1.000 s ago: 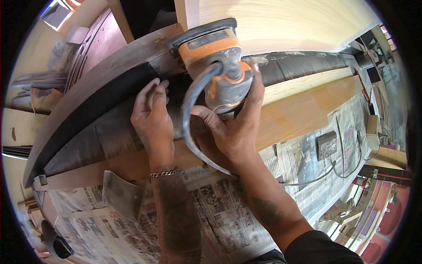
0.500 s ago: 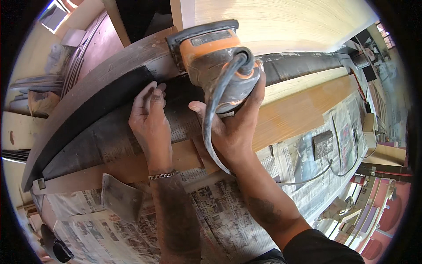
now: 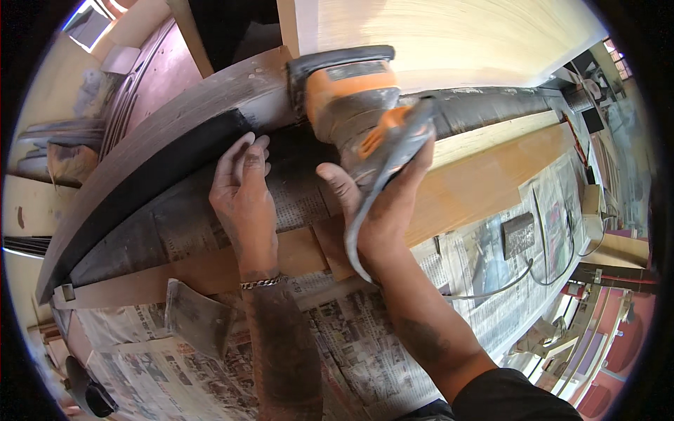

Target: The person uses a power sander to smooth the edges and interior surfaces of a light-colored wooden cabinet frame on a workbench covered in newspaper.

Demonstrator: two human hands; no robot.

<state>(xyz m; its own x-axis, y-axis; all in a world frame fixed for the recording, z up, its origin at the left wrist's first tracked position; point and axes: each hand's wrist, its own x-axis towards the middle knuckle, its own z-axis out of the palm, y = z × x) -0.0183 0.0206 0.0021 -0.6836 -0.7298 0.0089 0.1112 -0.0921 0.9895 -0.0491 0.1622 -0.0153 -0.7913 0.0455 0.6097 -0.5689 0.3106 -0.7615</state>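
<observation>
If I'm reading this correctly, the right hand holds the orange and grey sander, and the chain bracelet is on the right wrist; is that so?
Not quite: the head view shows the chain bracelet on the wrist of the left hand. The right hand does hold the orange and grey sander.

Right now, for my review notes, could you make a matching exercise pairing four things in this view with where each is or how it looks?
1. power sander
2. bracelet
3. dark rectangular block
4. left hand

A. lying on newspaper
B. fingers bent, no tool visible in it
C. held in the right hand
D. around the left wrist

Pairs: 1-C, 2-D, 3-A, 4-B
</observation>
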